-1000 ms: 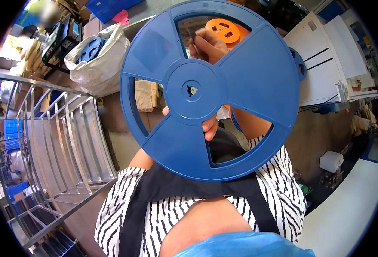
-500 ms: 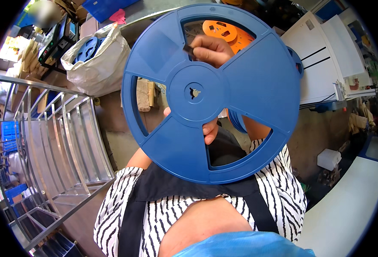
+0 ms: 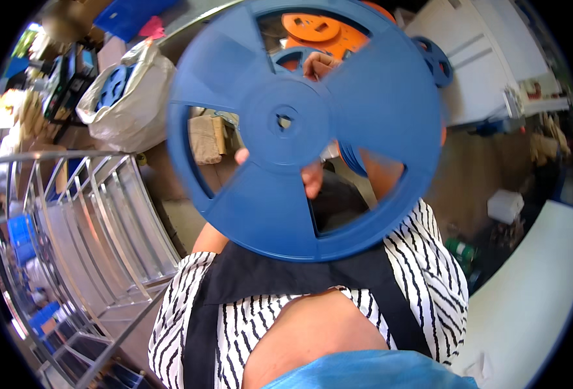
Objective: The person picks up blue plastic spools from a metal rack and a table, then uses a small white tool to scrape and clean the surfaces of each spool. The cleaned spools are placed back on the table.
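Observation:
A large blue plastic reel with three openings and a small keyed centre hole is held up in front of my body. My left hand grips it from behind near the hub; fingers show in the lower opening and at the left one, and the palm is hidden. Through the top opening I see part of my right hand, behind the reel, its fingers curled and blurred. Whatever it holds is hidden.
Orange reels and a smaller blue reel lie beyond. At left are a white sack holding blue reels and a metal rack. A white machine stands far right, a pale tabletop near right.
The blue reel has shifted up and slightly left in view. My right hand, which pinched a small dark piece in the top opening, has moved partly behind the reel; the piece no longer shows.

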`<action>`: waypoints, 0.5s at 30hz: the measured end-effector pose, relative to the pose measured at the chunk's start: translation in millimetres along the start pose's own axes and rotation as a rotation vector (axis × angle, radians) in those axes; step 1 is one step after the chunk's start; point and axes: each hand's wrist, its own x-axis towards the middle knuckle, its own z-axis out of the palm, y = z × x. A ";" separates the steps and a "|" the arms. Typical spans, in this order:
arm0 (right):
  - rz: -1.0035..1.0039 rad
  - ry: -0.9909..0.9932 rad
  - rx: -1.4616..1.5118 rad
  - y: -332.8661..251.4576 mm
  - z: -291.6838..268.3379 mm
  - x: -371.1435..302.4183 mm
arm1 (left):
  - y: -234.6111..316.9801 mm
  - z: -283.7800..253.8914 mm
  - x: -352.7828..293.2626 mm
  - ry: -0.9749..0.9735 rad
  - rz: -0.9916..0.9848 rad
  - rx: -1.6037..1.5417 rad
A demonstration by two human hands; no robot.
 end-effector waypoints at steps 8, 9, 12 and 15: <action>-0.064 1.048 0.665 146.6 -204.8 -219.8 | 29.6 -65.7 -4.9 1.018 -0.329 1.232; -0.091 1.191 0.686 151.6 -213.6 -246.2 | 9.4 -66.8 16.0 1.026 -0.500 1.390; -0.132 1.494 0.522 182.2 -173.1 -263.9 | 5.6 -124.5 1.5 0.602 -0.959 2.325; -0.178 1.504 0.491 182.7 -171.8 -280.2 | -39.8 -163.5 20.5 0.370 -1.129 2.351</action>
